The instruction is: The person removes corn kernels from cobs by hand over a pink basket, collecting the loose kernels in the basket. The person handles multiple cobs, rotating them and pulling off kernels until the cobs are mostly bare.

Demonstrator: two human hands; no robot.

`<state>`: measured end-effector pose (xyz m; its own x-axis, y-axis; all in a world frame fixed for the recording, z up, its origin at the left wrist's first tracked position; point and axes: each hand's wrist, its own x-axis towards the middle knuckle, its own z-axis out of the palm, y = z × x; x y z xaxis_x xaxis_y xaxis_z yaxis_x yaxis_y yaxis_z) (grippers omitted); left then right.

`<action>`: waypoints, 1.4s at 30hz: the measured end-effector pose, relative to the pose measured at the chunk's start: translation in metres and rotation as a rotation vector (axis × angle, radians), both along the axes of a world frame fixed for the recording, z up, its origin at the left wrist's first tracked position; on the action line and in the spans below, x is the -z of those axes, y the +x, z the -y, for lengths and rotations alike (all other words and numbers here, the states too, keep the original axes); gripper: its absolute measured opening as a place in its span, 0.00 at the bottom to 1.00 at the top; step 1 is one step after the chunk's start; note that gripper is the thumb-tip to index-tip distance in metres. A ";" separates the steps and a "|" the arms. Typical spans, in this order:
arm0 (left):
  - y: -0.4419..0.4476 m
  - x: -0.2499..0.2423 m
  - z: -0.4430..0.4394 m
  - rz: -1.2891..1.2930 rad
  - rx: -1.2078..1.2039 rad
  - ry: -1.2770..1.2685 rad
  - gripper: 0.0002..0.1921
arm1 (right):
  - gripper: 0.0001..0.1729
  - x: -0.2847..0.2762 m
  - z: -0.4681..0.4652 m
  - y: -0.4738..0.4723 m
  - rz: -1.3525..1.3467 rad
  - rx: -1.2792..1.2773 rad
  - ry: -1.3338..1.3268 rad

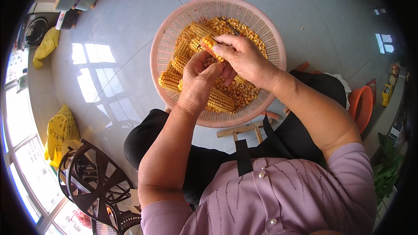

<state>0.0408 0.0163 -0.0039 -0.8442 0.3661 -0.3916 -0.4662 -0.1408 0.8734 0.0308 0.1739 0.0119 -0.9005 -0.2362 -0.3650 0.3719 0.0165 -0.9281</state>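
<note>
My right hand (249, 59) grips a partly shelled corn cob (209, 44), its thumb lying along the upper side. Some yellow rows remain on it beside a bare reddish strip. My left hand (200, 81) is at the cob's lower end, thumb and fingers curled around it. Both hands are above a pink plastic basket (158, 49). Whole dried corn cobs (220, 100) lie in the basket's left and front parts. Loose corn kernels (245, 93) cover its bottom. Behind my right hand, a thin dark metal tool (231, 26) rests on the kernels, its other end hidden.
A small wooden stool (240, 130) stands below the basket. Bare cobs (270, 115) lie on the tiled floor (130, 13) at the right. An orange plastic basket (361, 107) is farther right. Dark rattan chairs (98, 182) and a yellow bag (62, 133) are at the left.
</note>
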 end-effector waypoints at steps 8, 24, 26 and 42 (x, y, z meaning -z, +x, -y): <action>-0.003 0.008 0.004 -0.021 -0.060 -0.080 0.13 | 0.20 0.000 0.001 0.001 -0.068 -0.021 -0.008; -0.011 0.001 0.009 0.007 -0.265 -0.111 0.20 | 0.13 -0.001 0.002 0.005 -0.390 -0.206 0.287; -0.009 0.001 0.006 -0.009 -0.253 -0.170 0.20 | 0.11 0.009 0.002 0.008 -0.595 -0.198 0.354; -0.010 -0.003 0.009 0.071 -0.298 -0.176 0.23 | 0.15 0.000 0.001 0.004 -0.290 -0.202 0.265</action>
<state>0.0304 0.0076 -0.0011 -0.8722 0.0295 -0.4882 -0.4877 -0.1294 0.8634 0.0350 0.1732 0.0118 -0.9199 -0.3507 -0.1754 0.0610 0.3138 -0.9475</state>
